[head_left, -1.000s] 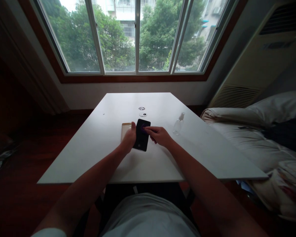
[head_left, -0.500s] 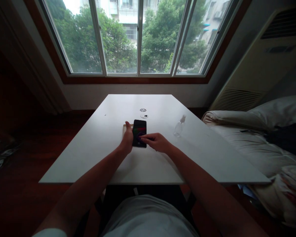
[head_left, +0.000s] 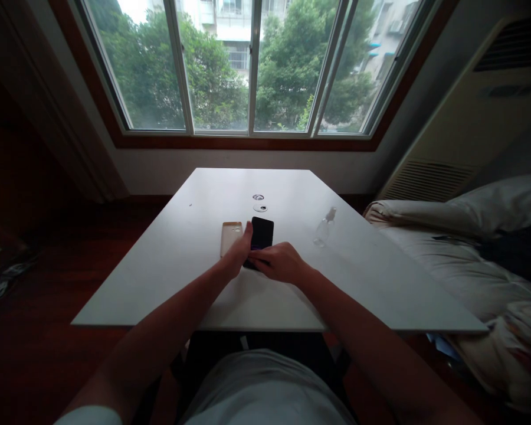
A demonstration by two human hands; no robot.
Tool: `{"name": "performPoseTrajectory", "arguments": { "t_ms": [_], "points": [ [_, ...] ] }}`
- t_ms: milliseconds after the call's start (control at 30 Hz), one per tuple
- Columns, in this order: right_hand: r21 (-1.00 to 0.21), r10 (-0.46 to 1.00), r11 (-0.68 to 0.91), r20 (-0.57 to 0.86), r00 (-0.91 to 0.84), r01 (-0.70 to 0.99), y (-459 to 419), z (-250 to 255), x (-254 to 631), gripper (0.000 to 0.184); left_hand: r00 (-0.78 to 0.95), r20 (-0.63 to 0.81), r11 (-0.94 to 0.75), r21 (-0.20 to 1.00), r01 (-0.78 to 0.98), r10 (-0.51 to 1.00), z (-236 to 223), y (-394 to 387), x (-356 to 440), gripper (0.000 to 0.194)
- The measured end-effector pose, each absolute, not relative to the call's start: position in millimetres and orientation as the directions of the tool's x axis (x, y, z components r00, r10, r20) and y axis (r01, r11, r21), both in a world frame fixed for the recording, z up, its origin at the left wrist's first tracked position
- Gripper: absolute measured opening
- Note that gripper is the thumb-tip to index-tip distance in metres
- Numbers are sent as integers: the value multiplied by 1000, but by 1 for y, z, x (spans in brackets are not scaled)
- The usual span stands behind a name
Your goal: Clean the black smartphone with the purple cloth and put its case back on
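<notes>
A dark smartphone (head_left: 262,231) is tilted slightly over the white table, screen facing up. My left hand (head_left: 239,252) is closed around its left edge, thumb pointing up along the side. Across the lower part of the screen lies my right hand (head_left: 279,261), fingers pressed together. Something small, dark and purplish shows at those fingertips, too unclear to name. Left of the phone, a beige phone case (head_left: 230,236) rests on the table, partly behind my left hand. Two small round flat pieces, one dark-patterned (head_left: 258,197) and one pale (head_left: 260,208), lie beyond the phone.
A clear spray bottle (head_left: 325,227) stands to the right on the white table (head_left: 159,283). A tiny dark speck (head_left: 190,205) is at the far left of the tabletop. Beside the table on the right is a pale padded seat (head_left: 433,248); a window (head_left: 252,77) is ahead.
The phone and my left hand have shifted right, uncovering more of the case. My right hand has slid to the phone's lower left, close against my left hand.
</notes>
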State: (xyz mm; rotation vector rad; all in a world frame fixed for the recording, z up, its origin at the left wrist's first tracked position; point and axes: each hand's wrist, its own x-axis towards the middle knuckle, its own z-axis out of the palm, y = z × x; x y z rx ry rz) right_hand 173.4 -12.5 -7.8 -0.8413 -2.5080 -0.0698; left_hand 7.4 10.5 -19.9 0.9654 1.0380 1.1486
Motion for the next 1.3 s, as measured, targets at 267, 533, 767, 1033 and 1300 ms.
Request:
{"name": "performPoseTrajectory", "arguments": {
  "t_ms": [267,533,767,1033,1300],
  "points": [
    [-330,714,652,571,-406,683,-16,1,167,57,136,-39,69,971,-230,990,-11,8,2,71],
    [-796,855,518,491,-166,314,5,-10,169,62,177,-33,91,940,-329,984,-9,4,-1,61],
    [-994,996,87,85,-42,60,28,-16,177,58,22,3,0,994,-107,1000,-18,10,0,53],
    [-998,983,-64,-64,-173,4,27,-21,179,59,107,83,-105,970,218,991,-19,7,3,60],
    [-985,995,-72,-60,-78,-156,24,-17,174,48,-98,353,-315,907,279,930,-14,7,1,41]
  ]
}}
